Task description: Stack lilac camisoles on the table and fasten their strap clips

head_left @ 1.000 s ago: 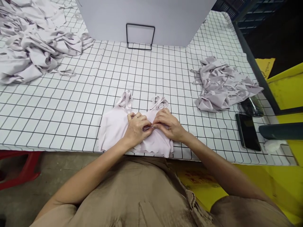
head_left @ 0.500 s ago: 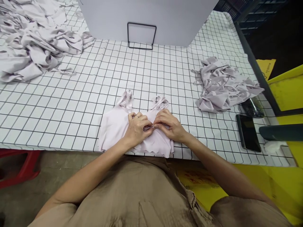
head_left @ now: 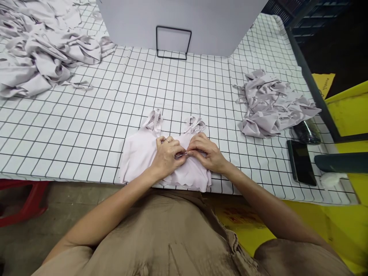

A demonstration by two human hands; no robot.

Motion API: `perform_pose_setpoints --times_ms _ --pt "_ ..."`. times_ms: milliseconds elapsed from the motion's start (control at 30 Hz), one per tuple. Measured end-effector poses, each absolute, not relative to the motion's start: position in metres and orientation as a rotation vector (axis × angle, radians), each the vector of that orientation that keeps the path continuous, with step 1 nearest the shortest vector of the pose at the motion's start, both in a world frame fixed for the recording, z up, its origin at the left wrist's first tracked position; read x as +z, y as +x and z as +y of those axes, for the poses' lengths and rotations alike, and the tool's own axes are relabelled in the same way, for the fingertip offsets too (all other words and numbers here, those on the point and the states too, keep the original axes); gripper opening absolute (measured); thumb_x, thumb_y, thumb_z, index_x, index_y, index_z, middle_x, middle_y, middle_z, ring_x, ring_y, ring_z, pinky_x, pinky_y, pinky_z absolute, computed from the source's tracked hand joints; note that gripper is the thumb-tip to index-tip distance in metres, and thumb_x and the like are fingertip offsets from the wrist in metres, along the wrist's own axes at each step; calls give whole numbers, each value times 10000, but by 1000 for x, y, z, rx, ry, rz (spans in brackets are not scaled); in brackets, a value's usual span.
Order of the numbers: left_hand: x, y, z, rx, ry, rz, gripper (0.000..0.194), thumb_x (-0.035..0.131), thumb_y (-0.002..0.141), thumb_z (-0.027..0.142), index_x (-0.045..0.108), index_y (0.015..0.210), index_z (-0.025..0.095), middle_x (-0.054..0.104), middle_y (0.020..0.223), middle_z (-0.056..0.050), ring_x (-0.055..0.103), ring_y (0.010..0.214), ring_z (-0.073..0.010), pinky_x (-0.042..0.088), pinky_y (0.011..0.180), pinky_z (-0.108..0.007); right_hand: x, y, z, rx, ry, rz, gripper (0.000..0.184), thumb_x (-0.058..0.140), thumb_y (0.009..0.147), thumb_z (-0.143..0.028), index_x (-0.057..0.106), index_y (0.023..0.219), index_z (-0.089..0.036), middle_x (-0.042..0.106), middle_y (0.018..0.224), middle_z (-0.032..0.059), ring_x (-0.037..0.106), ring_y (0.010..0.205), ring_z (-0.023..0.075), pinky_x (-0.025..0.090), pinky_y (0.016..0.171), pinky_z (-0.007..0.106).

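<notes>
A pale pink strappy camisole (head_left: 138,150) lies at the near edge of the desk (head_left: 201,82). Over its middle, the left hand (head_left: 168,155) and right hand (head_left: 207,154) nearly meet, each grip pinched closed on a small bit of it.

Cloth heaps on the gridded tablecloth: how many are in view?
2: left heap at the far left, running out of frame; right heap beyond the phone. The grey panel may hide more.

Pale pink garment (head_left: 138,153), black-gridded white tablecloth (head_left: 94,126)
</notes>
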State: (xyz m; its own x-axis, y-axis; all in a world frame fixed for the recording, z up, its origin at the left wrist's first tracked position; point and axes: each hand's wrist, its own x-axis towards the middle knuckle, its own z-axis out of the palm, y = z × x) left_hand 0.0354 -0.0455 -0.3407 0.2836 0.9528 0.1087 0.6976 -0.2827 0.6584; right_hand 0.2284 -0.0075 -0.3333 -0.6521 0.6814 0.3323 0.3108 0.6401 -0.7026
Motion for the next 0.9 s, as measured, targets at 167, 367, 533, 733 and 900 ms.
perform_pose_setpoints --times_ms 167,367,533,733,900 --pt "-341 35 -46 706 2071 1466 120 713 861 261 722 751 214 669 739 -6 564 846 -209 278 949 -451 -334 229 -8 799 -747 -2269 123 565 978 -201 628 873 -216 640 804 39 543 858 213 447 833 427" --pt "-343 34 -46 729 2077 1452 100 726 863 252 732 774 207 685 758 0 561 850 -197 265 945 -431 -337 229 -8 740 -697 -2273 116 565 976 -170 627 883 -205 647 800 39 555 850 210 451 834 435" --pt "-344 33 -46 752 2088 1434 93 737 867 251 737 791 198 690 759 0 567 847 -195 262 941 -425 -339 229 -8 679 -667 -2286 117 556 970 -134 609 895 -206 640 796 35 551 839 207 447 838 447" --pt "-345 32 -46 755 2088 1408 95 729 879 251 740 803 195 697 767 -1 563 842 -193 254 939 -428 -339 228 -9 619 -644 -2298 124 530 963 -116 603 911 -202 625 801 39 547 839 211 444 844 456" --pt "-342 30 -46 772 2065 1389 96 728 882 247 742 800 198 688 750 3 568 848 -193 253 941 -428 -341 232 -10 565 -652 -2345 136 519 951 -99 597 903 -198 630 809 51 542 853 221 443 852 467"
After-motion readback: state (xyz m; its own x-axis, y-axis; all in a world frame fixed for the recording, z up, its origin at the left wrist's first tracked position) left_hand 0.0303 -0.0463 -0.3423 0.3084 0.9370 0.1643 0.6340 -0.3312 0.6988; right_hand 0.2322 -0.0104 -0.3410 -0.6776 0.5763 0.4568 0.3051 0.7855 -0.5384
